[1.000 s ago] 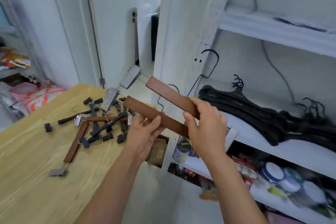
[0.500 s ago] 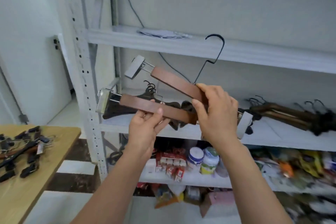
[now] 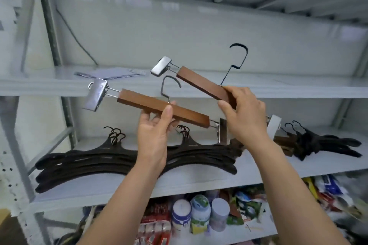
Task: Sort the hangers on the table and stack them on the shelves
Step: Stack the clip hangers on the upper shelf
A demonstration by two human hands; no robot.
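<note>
- Shelving (image 3: 119, 189) of grey metal fills the view, with a pale wall behind it and a perforated post (image 3: 49, 26) at the left.
- Papers (image 3: 111, 72) lie flat on the top shelf (image 3: 39, 87).
- On the middle shelf, two stacks of black hangers (image 3: 83, 163) lie flat side by side, hooks toward the wall. A third black pile (image 3: 322, 143) lies at the far right, just beside some brown wooden pieces (image 3: 282, 141).
- On the bottom shelf, three bottles (image 3: 199, 213) stand among blurred packets.
- The left hand (image 3: 153, 135) grips the near hanger (image 3: 159, 108) at mid-bar, thumb across the front face and fingers curled behind. The hanger's grey hook rises just above the thumb. One metal clip juts out at the left end, and the other sits below the right hand.
- The right hand (image 3: 245, 115) pinches the far hanger (image 3: 201, 83) at mid-bar beside its black hook, fingers over the top and thumb beneath. One clip shows before the top shelf, and the other pokes out past the wrist.
- Both hangers are held in the air before the shelves, tilted down to the right. The bars are apart and roughly parallel.
</note>
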